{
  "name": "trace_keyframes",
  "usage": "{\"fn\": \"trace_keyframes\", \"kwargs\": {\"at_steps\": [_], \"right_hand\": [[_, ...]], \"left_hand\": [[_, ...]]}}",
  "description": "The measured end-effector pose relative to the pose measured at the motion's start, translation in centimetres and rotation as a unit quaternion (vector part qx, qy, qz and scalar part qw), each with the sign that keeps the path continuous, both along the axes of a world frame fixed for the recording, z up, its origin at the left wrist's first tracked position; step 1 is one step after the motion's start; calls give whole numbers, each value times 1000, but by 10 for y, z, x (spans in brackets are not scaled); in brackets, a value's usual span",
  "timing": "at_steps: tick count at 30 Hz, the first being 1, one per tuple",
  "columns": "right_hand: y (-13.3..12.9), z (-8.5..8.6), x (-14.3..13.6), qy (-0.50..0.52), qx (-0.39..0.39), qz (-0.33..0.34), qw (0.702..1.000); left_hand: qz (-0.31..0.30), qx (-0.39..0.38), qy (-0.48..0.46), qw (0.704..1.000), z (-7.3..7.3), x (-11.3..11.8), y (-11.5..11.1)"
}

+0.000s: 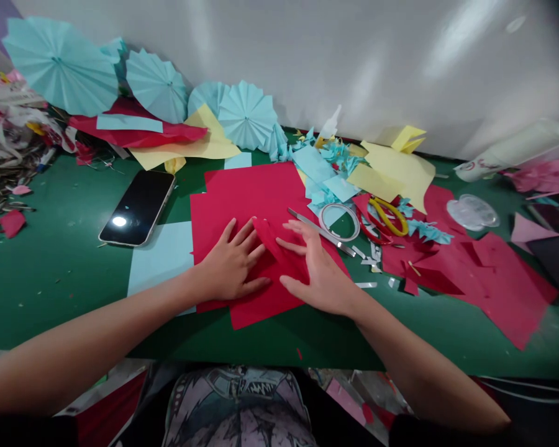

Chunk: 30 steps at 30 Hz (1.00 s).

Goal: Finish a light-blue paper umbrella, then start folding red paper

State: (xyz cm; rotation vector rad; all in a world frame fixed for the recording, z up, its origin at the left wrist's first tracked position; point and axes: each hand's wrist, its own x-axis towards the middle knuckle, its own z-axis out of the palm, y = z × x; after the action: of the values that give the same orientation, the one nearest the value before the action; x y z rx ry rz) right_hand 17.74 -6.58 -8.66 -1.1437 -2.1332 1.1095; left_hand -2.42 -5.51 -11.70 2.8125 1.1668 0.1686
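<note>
Several sheets of red paper lie overlapping in front of me. My left hand rests flat on them with its fingers spread. Beside it, my right hand is over the paper, its fingers apart and slightly curved. Between the hands, a narrow fold of red paper rises a little, running down to the right. Whether the right fingertips press on this fold, I cannot tell. Just past my right hand lie a silver craft knife and a roll of white tape.
A phone lies left of the red paper, by a light blue sheet. Pleated blue paper fans stand along the wall. Scissors, red scraps and yellow paper cover the right side. A glue bottle stands behind.
</note>
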Motion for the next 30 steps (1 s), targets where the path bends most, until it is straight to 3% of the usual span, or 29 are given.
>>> {"fn": "trace_keyframes", "kwargs": {"at_steps": [7, 11, 17, 21, 26, 30], "right_hand": [[16, -4, 7, 91, -95, -142, 981], [23, -7, 9, 117, -137, -174, 968], [26, -4, 10, 110, -188, -205, 954], [25, -3, 9, 108, -185, -201, 956], [18, -2, 7, 140, -173, -152, 963], [9, -2, 7, 103, -124, -103, 982]], "left_hand": [[-23, 23, -18, 999, 4, 1, -4], [-48, 20, -23, 998, 4, 2, -5], [-32, -13, -25, 999, 3, 4, -6], [-22, -19, -22, 999, 5, 6, -7], [-23, -5, -14, 1000, 3, 6, -6], [-35, 8, -29, 999, 2, 5, -5]]}}
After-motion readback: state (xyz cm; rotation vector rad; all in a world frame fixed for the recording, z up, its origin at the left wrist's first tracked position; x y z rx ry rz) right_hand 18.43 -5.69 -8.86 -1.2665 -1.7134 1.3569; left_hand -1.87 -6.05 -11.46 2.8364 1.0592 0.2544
